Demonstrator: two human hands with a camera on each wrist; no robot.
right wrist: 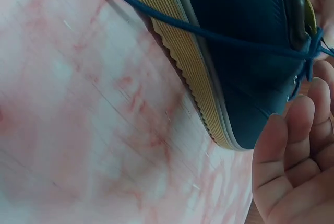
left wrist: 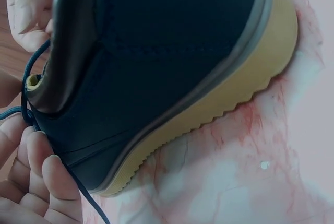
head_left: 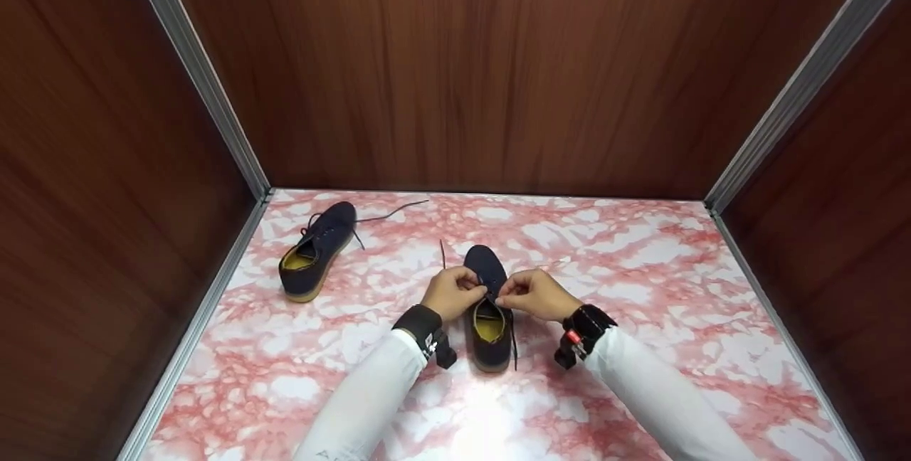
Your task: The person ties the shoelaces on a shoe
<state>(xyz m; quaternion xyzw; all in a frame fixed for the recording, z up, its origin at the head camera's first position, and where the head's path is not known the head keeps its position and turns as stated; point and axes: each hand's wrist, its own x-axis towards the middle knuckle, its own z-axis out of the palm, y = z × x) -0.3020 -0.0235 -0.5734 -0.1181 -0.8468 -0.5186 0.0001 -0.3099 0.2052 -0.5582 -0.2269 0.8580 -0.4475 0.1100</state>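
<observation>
A dark navy lace-up shoe (head_left: 483, 260) with a yellow lining and a tan ridged sole (left wrist: 235, 91) stands upright, toe pointing away. At its left side my left hand (head_left: 451, 295) pinches a shoelace (left wrist: 11, 111) between thumb and fingertips, close over the lacing. From the right, my right hand (head_left: 539, 295) pinches the lace by the shoe's opening, its fingers (right wrist: 300, 125) curved beside the upper. Between the hands the laces cross in a knot (right wrist: 315, 51). One loose lace end hangs down the shoe's right side; another lies by the toe on the left.
A matching navy shoe (head_left: 324, 244) stands at the back left, its laces trailing to the right over the red-and-white marbled surface (head_left: 626, 262). Dark wood panels (head_left: 455, 70) with grey metal corner strips enclose the back and both sides.
</observation>
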